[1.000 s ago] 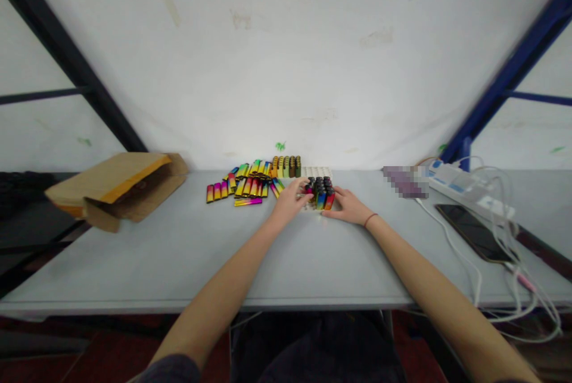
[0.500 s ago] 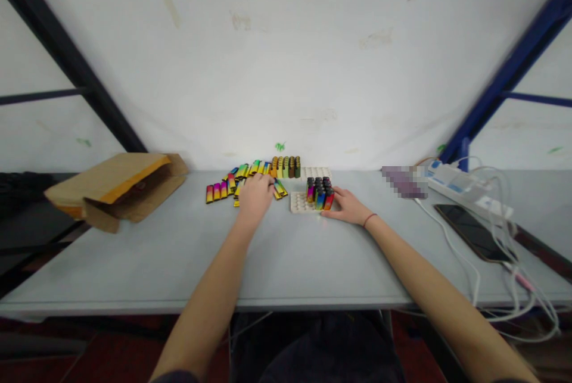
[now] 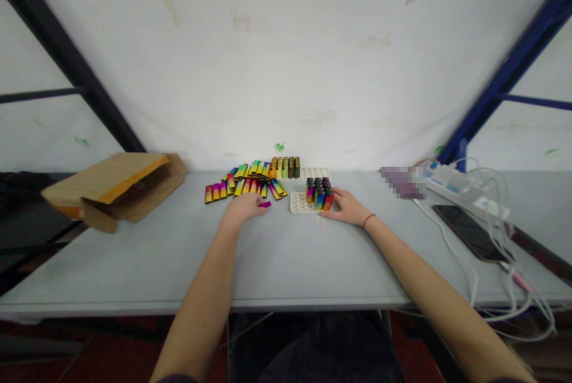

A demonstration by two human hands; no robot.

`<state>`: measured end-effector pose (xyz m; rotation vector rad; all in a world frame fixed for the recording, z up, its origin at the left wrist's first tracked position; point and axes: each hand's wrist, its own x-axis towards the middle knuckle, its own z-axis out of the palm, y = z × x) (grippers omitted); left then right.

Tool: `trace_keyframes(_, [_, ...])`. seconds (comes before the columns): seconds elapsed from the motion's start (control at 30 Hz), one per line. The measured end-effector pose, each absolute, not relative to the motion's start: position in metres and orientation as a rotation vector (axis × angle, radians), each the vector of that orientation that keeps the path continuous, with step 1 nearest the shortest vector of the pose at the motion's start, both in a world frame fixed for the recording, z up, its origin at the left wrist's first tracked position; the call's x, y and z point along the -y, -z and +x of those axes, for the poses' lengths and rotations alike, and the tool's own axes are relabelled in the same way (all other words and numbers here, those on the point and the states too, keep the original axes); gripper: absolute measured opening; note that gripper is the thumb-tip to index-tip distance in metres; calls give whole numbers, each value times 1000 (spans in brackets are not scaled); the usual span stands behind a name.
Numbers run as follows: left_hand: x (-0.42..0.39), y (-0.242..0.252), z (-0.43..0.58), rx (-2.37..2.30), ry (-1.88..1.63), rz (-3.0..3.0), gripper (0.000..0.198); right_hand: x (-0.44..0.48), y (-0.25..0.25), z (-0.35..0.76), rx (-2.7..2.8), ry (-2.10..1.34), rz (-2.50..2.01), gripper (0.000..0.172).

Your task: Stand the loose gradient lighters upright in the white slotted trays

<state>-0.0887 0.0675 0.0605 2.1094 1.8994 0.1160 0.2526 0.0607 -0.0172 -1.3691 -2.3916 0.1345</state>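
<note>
Grey table (image 3: 313,264): broad open stretch behind front edge
Left hand (image 3: 242,208): gripping shiny magenta strip (image 3: 265,205), left of white gridded tray (image 3: 298,204)
Right hand (image 3: 351,210): fingers spread beside tray's upright black-topped multicoloured pieces (image 3: 319,200)

This looks like a workshop: a long grey surface (image 3: 313,264) runs between metal posts (image 3: 512,73) against a scuffed white wall (image 3: 286,61). A power strip (image 3: 491,206) and white tray (image 3: 300,204) sit there.
</note>
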Motion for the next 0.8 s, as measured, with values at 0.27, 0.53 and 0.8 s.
trace_keyframes(0.27, [-62,-62,-71,-1473,-499,1658,33,-60,17,252,2387,-136,-1383,74])
trace_keyframes(0.53, [-43,-66,-42,-1015,-678,1474,36,-61,19,253,2390,-117,-1354,74])
trace_keyframes(0.8, [-44,-62,-22,-984,-826,1179,37,-61,19,252,2371,-131,-1354,79])
